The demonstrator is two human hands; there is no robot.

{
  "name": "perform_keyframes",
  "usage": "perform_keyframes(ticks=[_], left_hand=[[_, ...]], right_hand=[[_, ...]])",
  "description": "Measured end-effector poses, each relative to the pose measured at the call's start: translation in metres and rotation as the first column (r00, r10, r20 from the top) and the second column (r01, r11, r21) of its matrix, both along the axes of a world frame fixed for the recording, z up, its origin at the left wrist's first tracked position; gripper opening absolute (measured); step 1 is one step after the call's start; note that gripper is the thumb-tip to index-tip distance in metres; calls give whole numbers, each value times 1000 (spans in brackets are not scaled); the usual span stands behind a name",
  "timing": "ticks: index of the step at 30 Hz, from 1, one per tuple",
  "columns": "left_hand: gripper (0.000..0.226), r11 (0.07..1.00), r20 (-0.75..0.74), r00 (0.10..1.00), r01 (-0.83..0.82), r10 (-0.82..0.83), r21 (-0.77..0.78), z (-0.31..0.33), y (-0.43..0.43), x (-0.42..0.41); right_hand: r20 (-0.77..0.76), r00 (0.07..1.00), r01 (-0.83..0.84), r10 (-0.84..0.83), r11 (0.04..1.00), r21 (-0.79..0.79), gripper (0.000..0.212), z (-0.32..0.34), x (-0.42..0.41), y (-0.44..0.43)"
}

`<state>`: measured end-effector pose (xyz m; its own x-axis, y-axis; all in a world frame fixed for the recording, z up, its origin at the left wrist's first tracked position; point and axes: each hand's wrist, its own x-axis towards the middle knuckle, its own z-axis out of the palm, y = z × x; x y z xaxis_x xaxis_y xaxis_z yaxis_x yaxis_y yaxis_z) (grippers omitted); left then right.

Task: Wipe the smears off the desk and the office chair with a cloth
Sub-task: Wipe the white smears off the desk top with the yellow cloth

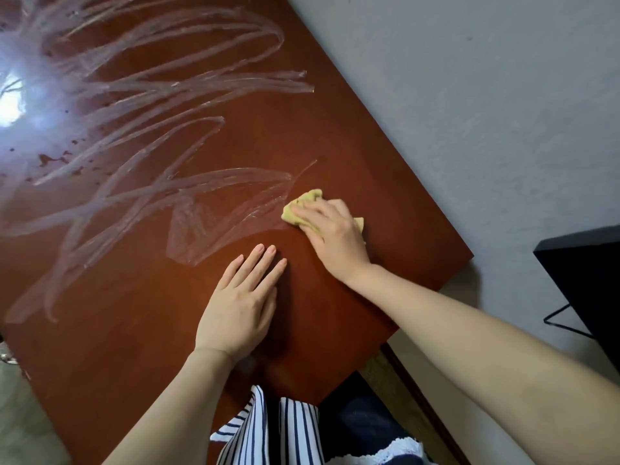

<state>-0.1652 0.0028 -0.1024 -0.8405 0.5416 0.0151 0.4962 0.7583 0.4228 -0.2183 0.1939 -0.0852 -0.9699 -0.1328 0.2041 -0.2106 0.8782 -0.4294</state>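
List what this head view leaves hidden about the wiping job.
Office chair: outside the head view's frame.
Cloth: mostly covered by the right hand.
Smears at far left: washed out by glare on the desk.
Black object: cut off by the right edge, unidentifiable.

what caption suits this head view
Right hand holds a yellow cloth on the smeared desk; left hand rests flat beside it.

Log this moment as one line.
right hand holds cloth at smear edge | left hand flat on desk | smears cover far side
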Motion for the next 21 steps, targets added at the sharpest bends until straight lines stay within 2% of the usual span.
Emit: perform_keyframes(ticks=[5, 7, 9, 12, 16, 19, 21], left_hand=[[49, 1000, 12, 1000, 3, -3, -6, 2, -1, 1], [49, 1000, 11, 1000, 1, -1, -7, 2, -1, 1], [49, 1000, 12, 1000, -1, 1, -4, 2, -1, 1], [48, 1000, 14, 1000, -8, 7, 2, 1, 0, 3], [48, 1000, 13, 1000, -4, 4, -4, 0, -1, 2], [48, 1000, 5, 1000, 3, -3, -4, -2, -1, 2], [48, 1000, 3, 1000, 6, -6, 0, -3, -1, 1]], right_hand=[[-1, 982, -187, 187, 982, 38, 30, -1, 41, 19], [-16, 979, -200, 202, 976, 89, 30, 0, 50, 37], [-34, 995, -93, 97, 990, 107, 32, 2, 54, 56], [-50, 983, 181, -177, 978, 105, 32, 2, 50, 82], [-20, 845, 535, -535, 844, 42, 30, -3, 25, 100], [-9, 729, 685, -685, 729, -18, 29, -6, -9, 102], [14, 688, 725, -725, 687, -45, 29, -4, -36, 102]])
